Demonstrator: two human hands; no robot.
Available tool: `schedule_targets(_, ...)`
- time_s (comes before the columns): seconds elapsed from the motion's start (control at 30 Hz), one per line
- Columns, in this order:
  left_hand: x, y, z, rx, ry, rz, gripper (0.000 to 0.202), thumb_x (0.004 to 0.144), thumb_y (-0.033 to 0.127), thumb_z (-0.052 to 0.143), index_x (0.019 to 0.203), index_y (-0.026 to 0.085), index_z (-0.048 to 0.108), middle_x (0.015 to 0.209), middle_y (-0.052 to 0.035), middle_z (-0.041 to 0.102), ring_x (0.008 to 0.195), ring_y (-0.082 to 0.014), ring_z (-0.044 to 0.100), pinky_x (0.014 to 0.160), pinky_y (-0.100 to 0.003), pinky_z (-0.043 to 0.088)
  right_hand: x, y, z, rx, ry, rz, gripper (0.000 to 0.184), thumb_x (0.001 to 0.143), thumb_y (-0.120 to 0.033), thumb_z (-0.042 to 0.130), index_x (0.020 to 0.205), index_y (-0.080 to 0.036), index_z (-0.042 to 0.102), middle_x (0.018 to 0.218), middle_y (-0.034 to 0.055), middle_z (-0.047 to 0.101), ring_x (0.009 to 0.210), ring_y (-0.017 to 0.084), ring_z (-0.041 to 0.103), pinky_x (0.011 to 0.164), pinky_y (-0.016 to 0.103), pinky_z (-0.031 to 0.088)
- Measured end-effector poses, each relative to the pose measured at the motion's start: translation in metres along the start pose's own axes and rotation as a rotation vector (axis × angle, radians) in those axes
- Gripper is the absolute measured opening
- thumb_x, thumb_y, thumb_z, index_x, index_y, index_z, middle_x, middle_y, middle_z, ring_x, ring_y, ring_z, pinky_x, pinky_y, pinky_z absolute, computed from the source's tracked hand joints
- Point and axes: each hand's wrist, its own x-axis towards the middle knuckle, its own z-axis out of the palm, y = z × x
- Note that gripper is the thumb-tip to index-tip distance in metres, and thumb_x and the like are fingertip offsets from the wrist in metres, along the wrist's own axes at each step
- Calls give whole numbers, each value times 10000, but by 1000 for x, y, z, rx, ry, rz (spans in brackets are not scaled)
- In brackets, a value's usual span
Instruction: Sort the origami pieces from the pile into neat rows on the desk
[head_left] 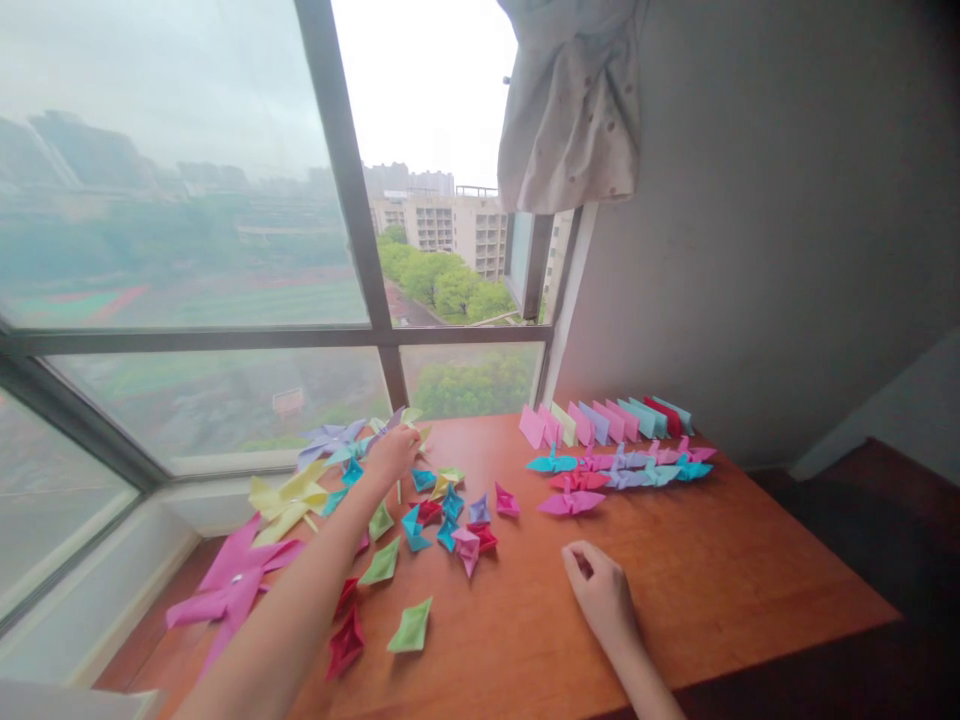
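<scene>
My left hand (397, 452) reaches across to the window side of the table, its fingers closed at a pale green and purple paper pinwheel (407, 415). A thin pale stick shows just below that hand, and the fingertips are partly hidden. Other pinwheels lie along the left side: a blue-violet one (330, 440), a yellow one (289, 500) and a large pink one (234, 580). Under and beside my left forearm are several folded paper boats, among them a green boat (411, 628) and a red boat (346, 645). My right hand (600, 590) rests loosely curled on the tabletop, holding nothing.
At the back right, several folded paper cards (585, 424) stand in a row. In front of them sit several paper cranes, with a pink crane (572, 502) nearest me. The wooden table (720, 600) meets a window frame (225, 342) and a grey wall (750, 230).
</scene>
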Motion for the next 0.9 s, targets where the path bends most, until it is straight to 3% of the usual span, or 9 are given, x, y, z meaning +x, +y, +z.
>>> schedule_targets(0.2, -11, 10, -25, -171, 147, 49, 194, 916, 252, 537, 851, 161, 696, 924, -65, 696, 828, -181, 648, 823, -306, 490, 0, 0, 0, 2, -9, -1, 332, 903, -418, 474, 707, -216, 651, 670, 40, 687, 602, 178, 633, 586, 242, 467)
schedule_targets(0.4, -57, 51, -38, -428, 245, 111, 254, 909, 341, 536, 855, 150, 695, 791, -50, 692, 704, -169, 609, 678, -259, 476, -1, -1, -1, 54, -22, 43, 354, 882, -470, 493, 718, -215, 676, 699, 51, 698, 620, 187, 632, 608, 255, 470)
schedule_targets(0.53, -108, 96, -27, -583, 128, 217, 258, 910, 338, 565, 781, 158, 696, 741, -38, 697, 660, -145, 613, 620, -221, 471, -3, -11, -6, 225, -50, 148, 402, 846, -552, 545, 723, -192, 675, 707, 60, 679, 666, 198, 619, 641, 267, 461)
schedule_targets(0.67, -153, 137, -11, -842, -148, 314, 222, 892, 300, 623, 747, 154, 707, 742, -56, 697, 671, -152, 603, 621, -228, 455, -14, -37, -13, 635, -226, 294, 499, 885, -617, 472, 887, -169, 690, 746, 55, 651, 647, 164, 567, 546, 237, 409)
schedule_targets(0.73, -169, 150, -2, -916, -203, 315, 206, 886, 298, 637, 759, 157, 717, 757, -65, 697, 691, -160, 604, 640, -237, 455, -22, -51, -13, 811, -369, 331, 494, 882, -620, 492, 953, -169, 683, 755, 45, 643, 621, 144, 543, 514, 221, 382)
schedule_targets(0.8, -182, 157, 5, -967, -233, 308, 206, 884, 308, 640, 764, 163, 723, 760, -66, 693, 711, -168, 609, 668, -246, 461, -31, -59, -9, 893, -455, 342, 446, 807, -602, 628, 885, -166, 677, 727, 30, 635, 615, 134, 537, 537, 218, 398)
schedule_targets(0.9, -196, 159, 15, -1033, -200, 217, 181, 880, 340, 639, 889, 179, 719, 911, -83, 700, 818, -193, 622, 727, -264, 470, -40, -60, -3, 902, -419, 386, 422, 703, -564, 755, 780, -160, 658, 705, 24, 640, 635, 144, 557, 581, 232, 438)
